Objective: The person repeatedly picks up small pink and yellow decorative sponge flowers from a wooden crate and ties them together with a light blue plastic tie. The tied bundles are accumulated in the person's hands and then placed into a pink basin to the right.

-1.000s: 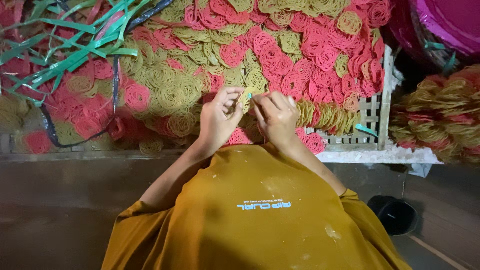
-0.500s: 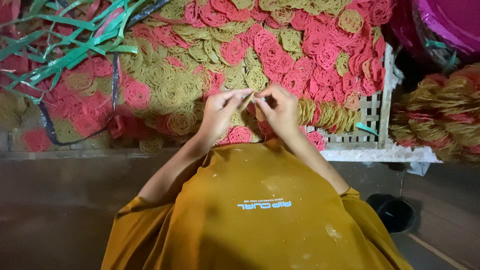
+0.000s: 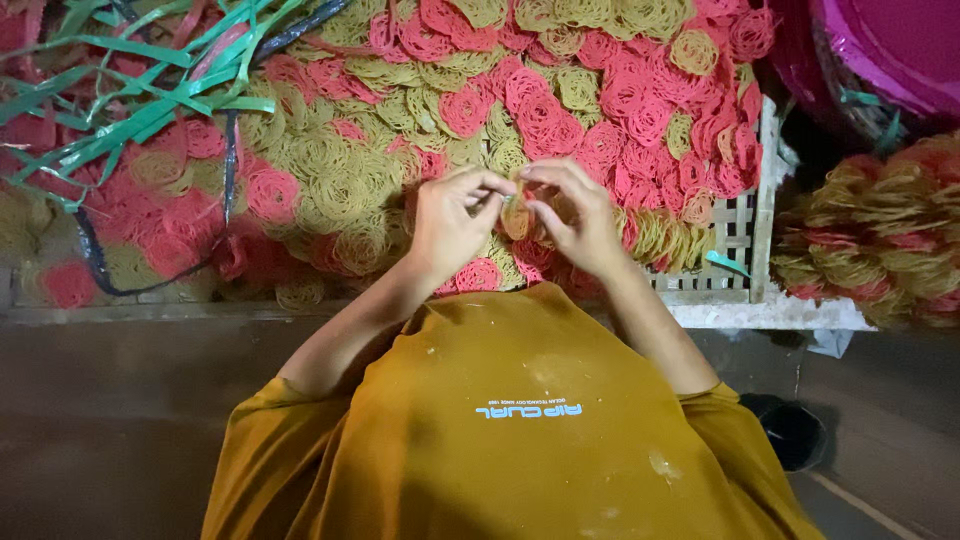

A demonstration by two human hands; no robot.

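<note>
My left hand (image 3: 450, 225) and my right hand (image 3: 570, 215) meet in front of my chest, fingertips pinched together on a small yellow noodle coil (image 3: 515, 215). Both hover just above a wide heap of round pink and yellow noodle coils (image 3: 560, 90) spread over a woven bamboo tray (image 3: 745, 235). My mustard-yellow shirt (image 3: 510, 420) fills the lower part of the view. What exactly lies between the fingertips is partly hidden by the fingers.
Green plastic straps (image 3: 130, 120) and a dark strap (image 3: 230, 160) lie over the heap at the upper left. Bundled stacks of coils (image 3: 880, 240) sit at the right under a pink tub (image 3: 890, 50). A pale ledge (image 3: 760, 315) edges the tray; dark floor lies below.
Both hands stay together over the heap; the fingers have shifted slightly while working the small coil between them.
</note>
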